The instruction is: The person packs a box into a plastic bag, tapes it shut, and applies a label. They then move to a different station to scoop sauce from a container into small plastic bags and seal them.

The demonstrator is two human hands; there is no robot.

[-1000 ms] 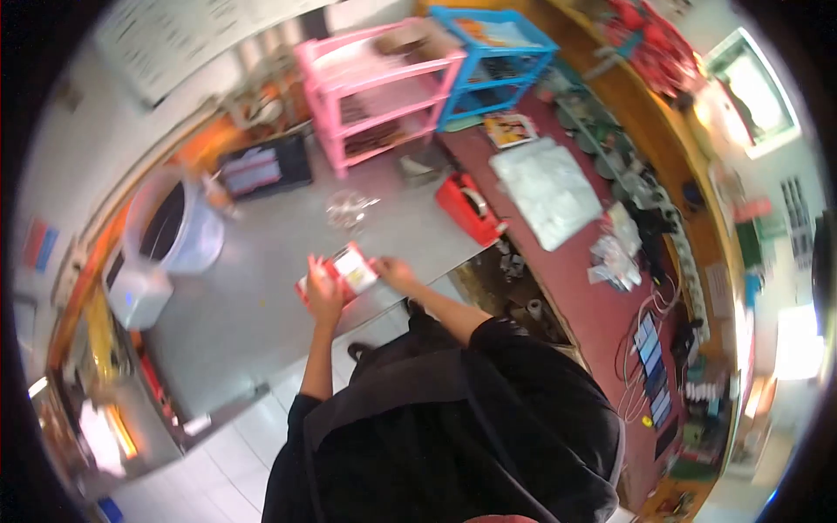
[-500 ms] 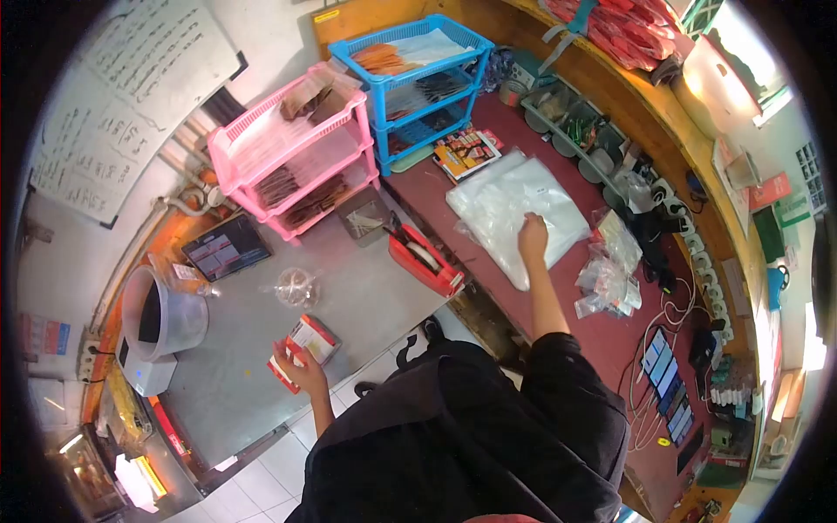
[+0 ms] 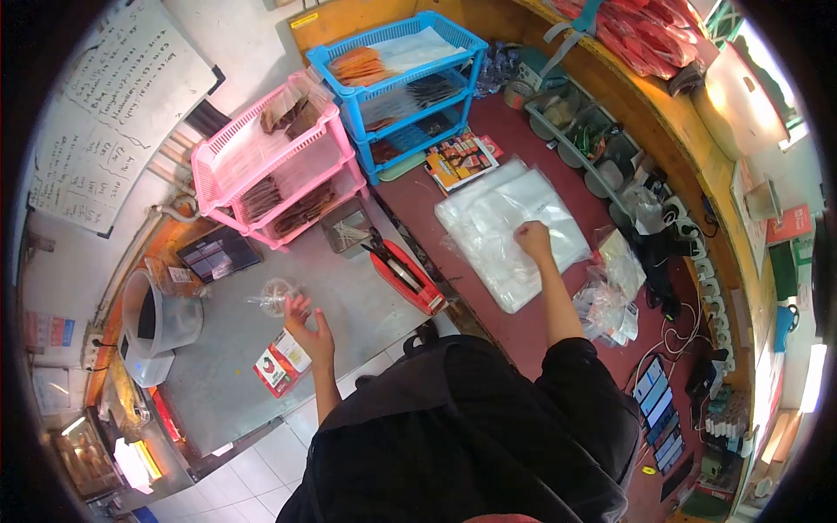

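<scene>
My left hand (image 3: 312,338) is open, its fingers spread above the grey table. Below it lie red-and-white printed packets (image 3: 281,364), and just past the fingertips sits a small tied clear bag (image 3: 277,296) with something inside. On the maroon table, a pile of clear plastic bags (image 3: 488,218) lies flat. My right hand (image 3: 534,239) is closed at the top of that pile, its fingers curled as if pinching a plastic bag; the fingertips are partly hidden. A red bag sealer or tape tool (image 3: 405,277) rests between the two hands, at the grey table's edge.
Pink tiered rack (image 3: 261,166) and blue tiered rack (image 3: 401,96) stand at the back. To the left are a tablet (image 3: 218,254) and a clear tub (image 3: 174,318) on a scale. Small packets (image 3: 608,301), cables and phones (image 3: 660,410) lie on the right.
My left hand has lifted off the red-and-white packets and moved up toward the tied clear bag, fingers opening. The right hand stays at the bag pile, whose top layer has shifted slightly.
</scene>
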